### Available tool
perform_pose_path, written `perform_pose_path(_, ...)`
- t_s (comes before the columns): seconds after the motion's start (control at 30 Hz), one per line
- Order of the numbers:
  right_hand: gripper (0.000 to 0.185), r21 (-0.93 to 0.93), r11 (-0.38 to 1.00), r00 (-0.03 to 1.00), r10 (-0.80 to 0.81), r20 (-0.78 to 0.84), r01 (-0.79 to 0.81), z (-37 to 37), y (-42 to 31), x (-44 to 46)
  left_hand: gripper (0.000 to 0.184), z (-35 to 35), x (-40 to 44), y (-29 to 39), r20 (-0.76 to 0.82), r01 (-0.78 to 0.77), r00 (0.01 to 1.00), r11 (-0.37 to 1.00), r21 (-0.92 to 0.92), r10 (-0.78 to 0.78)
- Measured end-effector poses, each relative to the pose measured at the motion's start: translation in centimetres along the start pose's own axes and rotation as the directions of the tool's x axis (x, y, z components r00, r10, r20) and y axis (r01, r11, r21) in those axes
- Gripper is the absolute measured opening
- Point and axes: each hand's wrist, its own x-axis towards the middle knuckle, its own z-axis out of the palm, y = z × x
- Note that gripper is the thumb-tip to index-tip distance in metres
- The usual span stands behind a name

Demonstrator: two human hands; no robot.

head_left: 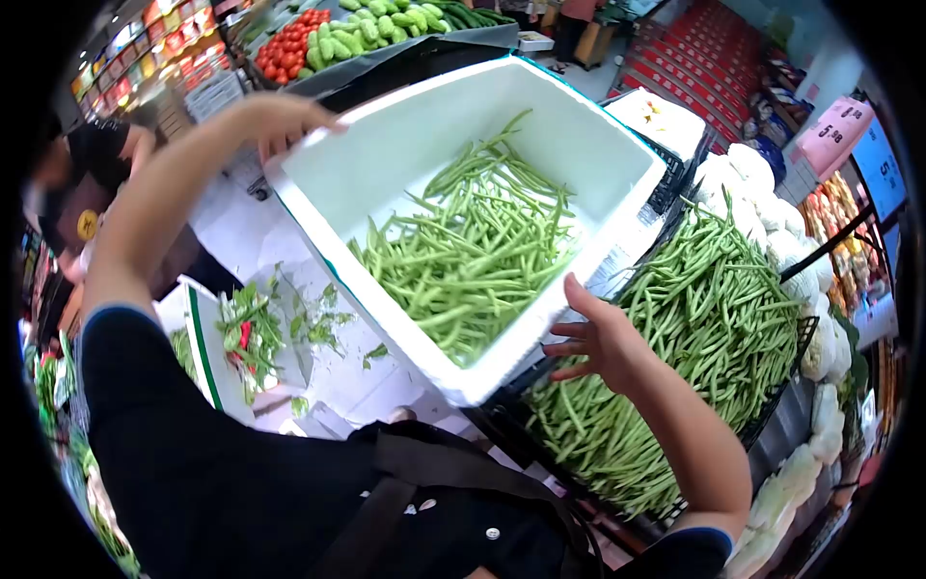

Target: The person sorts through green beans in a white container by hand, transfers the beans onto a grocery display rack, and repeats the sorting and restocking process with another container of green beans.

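Note:
A white foam box [410,101] is tilted toward me, with loose green beans [473,251] heaped toward its near end. My left hand [289,125] grips the rim at its far left corner, fingers curled over the edge. At the box's near right side is my right hand [608,343], its fingers spread and thumb up by the rim; whether it bears any weight I cannot tell. Below that hand, a black crate [805,338] holds a big pile of green beans [714,328]. The box's near corner overlaps the crate's left edge.
Bagged white vegetables [772,207] line the right, beside a pink price sign [831,130]. Tomatoes [292,46] and cucumbers [376,24] fill a stand ahead. On the floor at left lie leafy scraps [309,314] and another foam box [207,352]. A person [106,164] bends nearby.

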Motion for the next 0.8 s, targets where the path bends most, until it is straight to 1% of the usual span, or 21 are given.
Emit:
perform_pose_path(0.03,0.094,-0.025,0.999,0.999,0.029,0.011,-0.029,1.5,-0.6,1.5,0.071,0.7,3.6,-4.3,0.332,-0.148,0.891,0.888,-0.435,0.311)
perform_pose_path(0.07,0.088,-0.031,0.997,0.997,0.071,-0.012,-0.072,3.0,-1.5,2.3,0.055,2.0,2.8,-4.7,0.204,-0.286,0.898,0.871,-0.400,0.389)
perform_pose_path(0.1,0.065,0.041,0.998,0.987,0.042,-0.153,-0.036,4.5,-1.9,2.4,0.047,2.7,3.3,-5.9,0.071,-0.397,0.900,0.875,-0.277,0.431)
perform_pose_path(0.17,0.044,0.163,0.986,0.957,0.032,-0.287,0.016,5.3,-1.9,2.2,0.038,3.5,2.1,-6.6,-0.052,-0.486,0.874,0.866,-0.118,0.484)
perform_pose_path(0.2,0.032,0.192,0.979,0.924,0.016,-0.381,0.062,5.5,-1.6,1.9,0.039,3.9,1.1,-7.0,-0.075,-0.529,0.849,0.837,-0.141,0.524)
perform_pose_path(0.23,0.032,0.146,0.982,0.924,-0.055,-0.378,0.118,5.5,-1.4,1.3,0.040,4.0,0.0,-7.4,-0.101,-0.579,0.815,0.800,-0.159,0.570)
perform_pose_path(0.3,0.033,0.085,0.971,0.902,-0.173,-0.395,0.224,4.9,0.4,-0.7,0.043,3.3,-2.4,-8.3,-0.137,-0.721,0.693,0.674,-0.162,0.708)
perform_pose_path(0.33,0.028,0.117,0.927,0.836,-0.260,-0.483,0.356,5.7,0.7,-1.6,0.048,2.3,-4.2,-8.2,-0.161,-0.739,0.674,0.651,-0.175,0.721)
perform_pose_path(0.37,0.032,0.120,0.936,0.822,-0.224,-0.523,0.331,6.6,0.2,-3.9,0.050,0.3,-4.6,-8.6,-0.164,-0.751,0.660,0.646,-0.134,0.733)
perform_pose_path(0.4,0.029,0.167,0.923,0.837,-0.224,-0.499,0.346,6.5,0.3,-5.4,0.051,-1.1,-6.8,-7.9,-0.229,-0.779,0.626,0.615,-0.123,0.746)
perform_pose_path(0.43,0.024,0.192,0.895,0.827,-0.266,-0.495,0.403,6.3,0.2,-7.1,0.049,-2.1,-8.1,-7.3,-0.285,-0.863,0.505,0.473,-0.178,0.814)
perform_pose_path(0.47,0.019,0.191,0.856,0.766,-0.305,-0.565,0.481,7.0,-0.2,-9.2,0.045,-4.6,-9.2,-6.6,-0.232,-0.830,0.558,0.539,-0.144,0.797)
perform_pose_path(0.53,0.017,0.200,0.777,0.695,-0.377,-0.612,0.597,7.3,-0.6,-13.9,0.044,-7.7,-14.2,-3.0,-0.292,-0.852,0.497,0.523,0.015,0.817)
perform_pose_path(0.57,0.017,0.193,0.740,0.658,-0.408,-0.633,0.644,7.0,-0.2,-16.0,0.047,-6.8,-18.5,0.2,-0.380,-0.889,0.366,0.440,0.129,0.850)
perform_pose_path(0.6,0.018,0.113,0.718,0.570,-0.436,-0.696,0.687,6.2,0.9,-17.8,0.049,-6.6,-20.8,2.7,-0.506,-0.853,0.293,0.461,0.245,0.811)
perform_pose_path(0.63,0.020,0.028,0.696,0.474,-0.458,-0.752,0.717,5.6,2.1,-19.8,0.046,-5.7,-23.1,4.3,-0.522,-0.825,0.236,0.453,0.339,0.820)
perform_pose_path(0.7,0.024,0.004,0.617,0.289,-0.363,-0.886,0.787,6.2,4.9,-24.4,0.044,-3.7,-27.5,7.5,-0.546,-0.735,0.120,0.444,0.513,0.829)
perform_pose_path(0.73,0.026,-0.005,0.611,0.245,-0.324,-0.914,0.791,6.4,7.3,-27.3,0.044,-5.5,-26.7,8.7,-0.412,-0.928,-0.037,0.122,0.352,0.910)
perform_pose_path(0.77,0.025,0.011,0.577,0.164,-0.214,-0.963,0.817,8.1,8.9,-29.5,0.044,-3.5,-27.1,9.2,-0.430,-0.948,-0.227,-0.096,0.305,0.874)
perform_pose_path(0.8,0.025,-0.009,0.580,0.116,-0.178,-0.977,0.814,8.4,11.7,-32.0,0.044,-1.4,-27.5,9.6,-0.430,-0.907,-0.415,-0.326,0.267,0.802)
